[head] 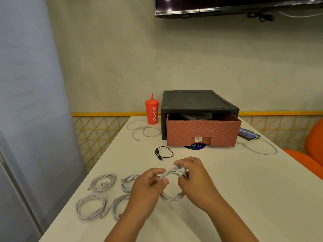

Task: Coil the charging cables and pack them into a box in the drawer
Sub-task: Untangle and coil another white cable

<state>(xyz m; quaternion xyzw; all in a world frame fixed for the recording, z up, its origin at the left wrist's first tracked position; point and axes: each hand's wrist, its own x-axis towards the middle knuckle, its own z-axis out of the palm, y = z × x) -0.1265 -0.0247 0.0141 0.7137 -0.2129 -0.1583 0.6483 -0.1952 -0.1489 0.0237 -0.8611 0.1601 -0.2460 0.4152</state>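
The left hand (148, 186) covers part of two white coiled cables (125, 194). The TV (236, 6) is cut off up top, and stuff inside the drawer (202, 131) is too dark to tell.

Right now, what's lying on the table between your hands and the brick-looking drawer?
A small black cable, loosely coiled, lies on the white table between the hands and the drawer, as the head view shows.
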